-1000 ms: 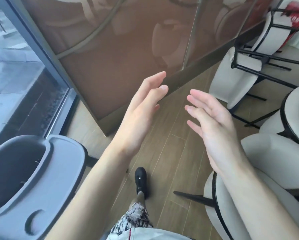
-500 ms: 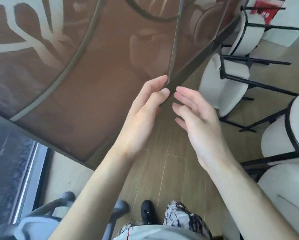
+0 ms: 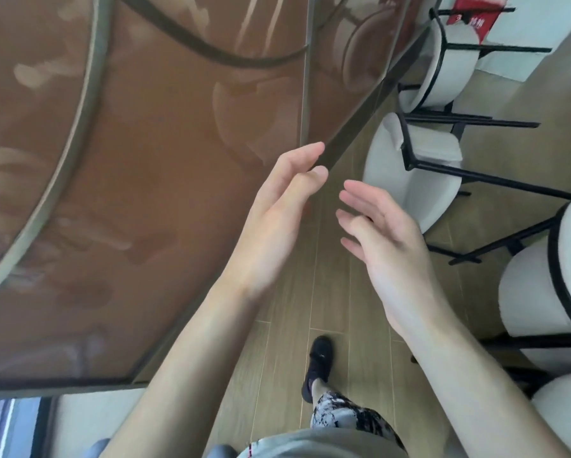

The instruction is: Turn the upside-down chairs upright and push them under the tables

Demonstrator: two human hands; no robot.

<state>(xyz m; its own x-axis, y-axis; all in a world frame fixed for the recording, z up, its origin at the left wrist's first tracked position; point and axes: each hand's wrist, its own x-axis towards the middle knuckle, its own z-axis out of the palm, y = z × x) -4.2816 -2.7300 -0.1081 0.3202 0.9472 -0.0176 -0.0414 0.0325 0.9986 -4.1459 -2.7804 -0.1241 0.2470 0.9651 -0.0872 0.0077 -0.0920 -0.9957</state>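
Both my hands are raised in front of me over the wooden floor, holding nothing. My left hand (image 3: 277, 219) has straight fingers pointing up and to the right. My right hand (image 3: 386, 246) faces it, fingers relaxed and spread, a short gap between the two. Several white padded chairs with black metal frames stand along the right side: one chair (image 3: 406, 180) just beyond my right hand, another (image 3: 452, 61) farther back, and a third (image 3: 548, 285) at the right edge. Their black legs stick out sideways.
A large brown glass partition (image 3: 145, 193) with grey curved frame lines fills the left and top. Its dark base edge (image 3: 360, 127) runs diagonally past my left fingertips. A strip of wooden floor (image 3: 314, 309) lies between partition and chairs. My black shoe (image 3: 319, 361) is below.
The view has swung right and forward, so the grey high chair and window at the left have left the frame. My hands drew close together, then parted slightly. The white chairs are nearer.
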